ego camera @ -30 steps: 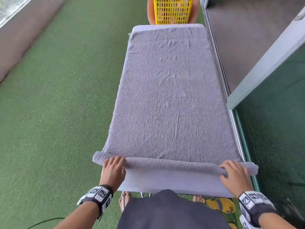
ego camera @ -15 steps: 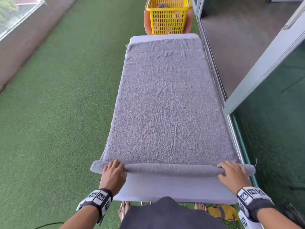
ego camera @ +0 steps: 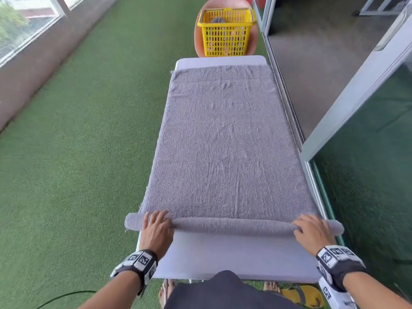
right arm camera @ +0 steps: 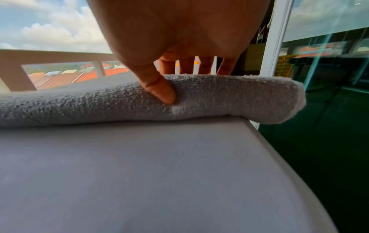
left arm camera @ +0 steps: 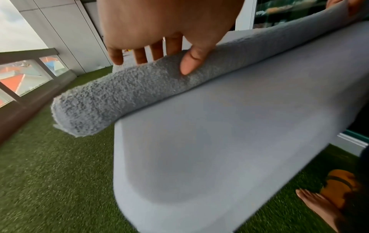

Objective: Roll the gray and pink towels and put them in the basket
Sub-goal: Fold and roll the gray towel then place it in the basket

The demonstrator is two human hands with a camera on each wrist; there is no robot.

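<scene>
The gray towel (ego camera: pixel 223 141) lies flat along a narrow white table (ego camera: pixel 234 257), its near end wound into a thin roll (ego camera: pixel 231 226) that overhangs both table sides. My left hand (ego camera: pixel 156 226) grips the roll near its left end, fingers over the top and thumb (left arm camera: pixel 189 63) on the near side of the roll (left arm camera: pixel 119 94). My right hand (ego camera: pixel 312 230) grips it near the right end in the same way, thumb (right arm camera: pixel 161 91) pressed into the roll (right arm camera: pixel 229 97). The yellow basket (ego camera: pixel 226 39) stands beyond the table's far end with some gray cloth inside. No pink towel shows clearly.
Green artificial turf (ego camera: pixel 78 152) covers the floor to the left. A glass sliding door and its frame (ego camera: pixel 356 103) run close along the table's right side. A low wall with windows (ego camera: pixel 33 52) is at far left. My feet and yellow sandals (ego camera: pixel 298 295) are below the table's near edge.
Both hands have pushed the roll away from me along the table; it is thicker and more bare tabletop shows in front of me. The view has tilted up, showing more of the basket.
</scene>
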